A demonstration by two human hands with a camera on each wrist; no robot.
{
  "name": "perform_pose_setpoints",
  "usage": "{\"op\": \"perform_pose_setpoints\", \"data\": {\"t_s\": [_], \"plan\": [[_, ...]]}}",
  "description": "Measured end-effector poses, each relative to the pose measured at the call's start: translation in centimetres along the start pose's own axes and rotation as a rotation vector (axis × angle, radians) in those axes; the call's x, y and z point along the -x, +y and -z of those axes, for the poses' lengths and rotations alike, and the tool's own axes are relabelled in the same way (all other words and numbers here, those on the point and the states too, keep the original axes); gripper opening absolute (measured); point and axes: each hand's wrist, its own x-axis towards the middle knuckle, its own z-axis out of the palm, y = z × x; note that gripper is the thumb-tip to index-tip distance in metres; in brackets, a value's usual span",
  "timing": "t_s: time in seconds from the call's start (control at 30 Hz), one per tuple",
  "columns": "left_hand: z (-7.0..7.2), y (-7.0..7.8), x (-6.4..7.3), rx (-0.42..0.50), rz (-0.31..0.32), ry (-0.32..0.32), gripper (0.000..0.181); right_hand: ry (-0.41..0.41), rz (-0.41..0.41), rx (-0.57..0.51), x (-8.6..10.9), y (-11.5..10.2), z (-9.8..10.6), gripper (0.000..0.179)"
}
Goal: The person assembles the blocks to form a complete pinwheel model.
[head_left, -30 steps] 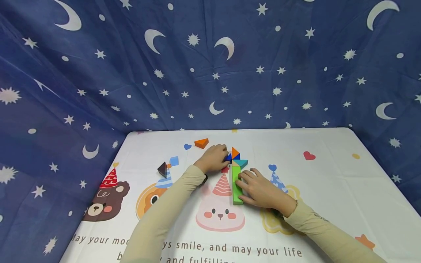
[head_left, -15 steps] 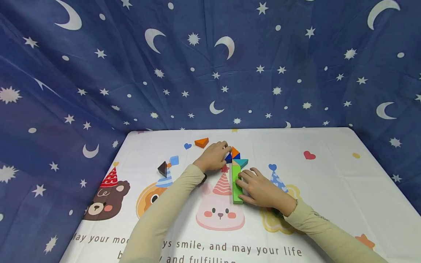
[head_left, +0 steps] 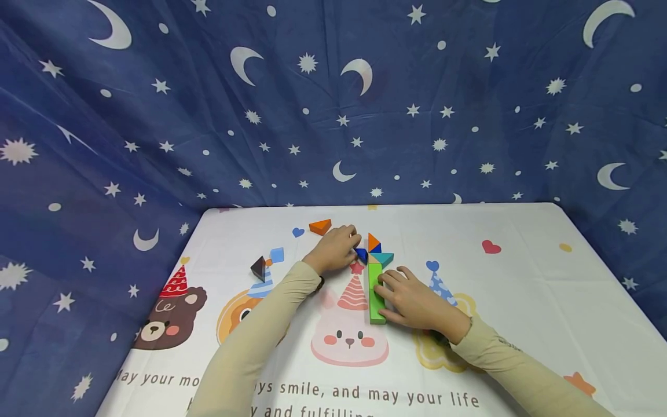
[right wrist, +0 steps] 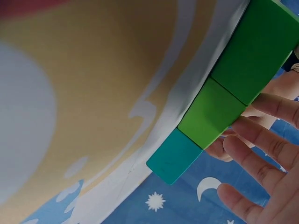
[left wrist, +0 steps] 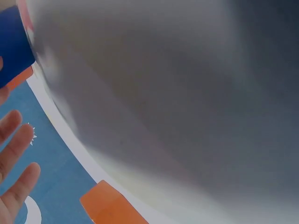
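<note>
My left hand (head_left: pixel 333 250) pinches a dark blue triangular block (head_left: pixel 361 254), with its fingertips at the block's left side. In the left wrist view this blue block (left wrist: pixel 14 44) shows at the upper left edge, and the other fingers are spread apart. Just right of it stand an orange triangle (head_left: pixel 373 241), a second blue triangle (head_left: pixel 376 249) and a teal triangular block (head_left: pixel 384 258). Below them, two green blocks (head_left: pixel 376 277) make a straight column. My right hand (head_left: pixel 414 298) rests its fingertips along the column's right side, fingers loosely extended in the right wrist view.
Near the back edge lies an orange block (head_left: pixel 320 226), left of my left hand. A dark brown triangular block (head_left: pixel 258 269) sits farther left. The white cloth (head_left: pixel 521 289) carries printed animals and lettering; a blue starry curtain (head_left: pixel 333 116) hangs behind.
My left hand has shifted slightly left and toward me. The dark blue block has turned and stands a little apart from the orange and blue triangles. The right hand has stayed in place.
</note>
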Motion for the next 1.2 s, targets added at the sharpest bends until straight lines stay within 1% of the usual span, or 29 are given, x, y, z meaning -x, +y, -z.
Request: {"op": "perform_pose_setpoints", "data": {"t_s": [0.17,0.33,0.63,0.73,0.87,1.0,1.2], "plan": [[0.2,0.1,0.0,-0.019,-0.01,-0.006,0.023,-0.001,-0.004,-0.007,0.0,-0.1,0.2,0.043],[0.3,0.0,-0.2,-0.033,-0.012,0.004,0.021,-0.015,-0.01,-0.014,0.0,-0.1,0.2,0.043],[0.3,0.0,-0.8,-0.012,0.001,0.015,0.021,-0.014,-0.008,-0.019,0.1,-0.1,0.0,0.044],[0.2,0.1,-0.9,-0.009,-0.012,0.019,0.021,-0.011,-0.008,-0.021,0.1,-0.1,0.0,0.044],[0.1,0.3,-0.9,-0.032,-0.028,0.013,0.021,-0.009,-0.008,-0.02,0.1,-0.1,0.0,0.043],[0.1,0.3,-1.0,-0.051,-0.019,0.001,0.023,-0.011,-0.007,-0.017,0.0,-0.1,0.0,0.043],[0.1,0.3,-1.2,-0.042,-0.004,0.0,0.024,-0.011,-0.006,-0.013,0.0,0.0,0.0,0.044]]}}
